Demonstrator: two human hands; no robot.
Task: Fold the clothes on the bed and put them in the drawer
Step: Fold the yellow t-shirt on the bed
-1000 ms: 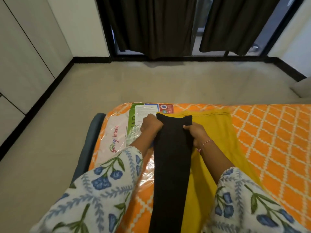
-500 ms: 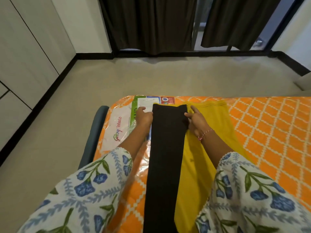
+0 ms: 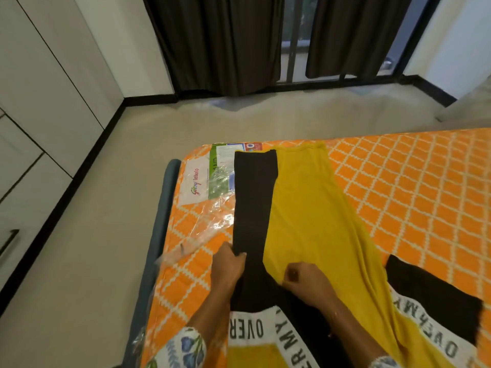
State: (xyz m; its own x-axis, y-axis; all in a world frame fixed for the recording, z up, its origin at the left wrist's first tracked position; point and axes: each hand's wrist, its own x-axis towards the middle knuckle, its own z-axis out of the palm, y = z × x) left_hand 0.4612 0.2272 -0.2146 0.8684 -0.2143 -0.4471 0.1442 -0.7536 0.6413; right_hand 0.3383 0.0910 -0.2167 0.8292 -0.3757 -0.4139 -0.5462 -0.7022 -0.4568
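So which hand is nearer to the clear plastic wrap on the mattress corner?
Left. The left hand grips the black strip's left edge, right beside the plastic wrap. The right hand pinches the yellow cloth across the strip, farther away.

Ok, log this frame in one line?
stage: folding on bed | left hand: grips black sleeve | right hand: pinches yellow body | drawer: pending

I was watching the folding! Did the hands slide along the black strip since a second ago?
Yes. The left hand and right hand came back toward the person; the black strip now lies bare up to the mattress label, where they were before.
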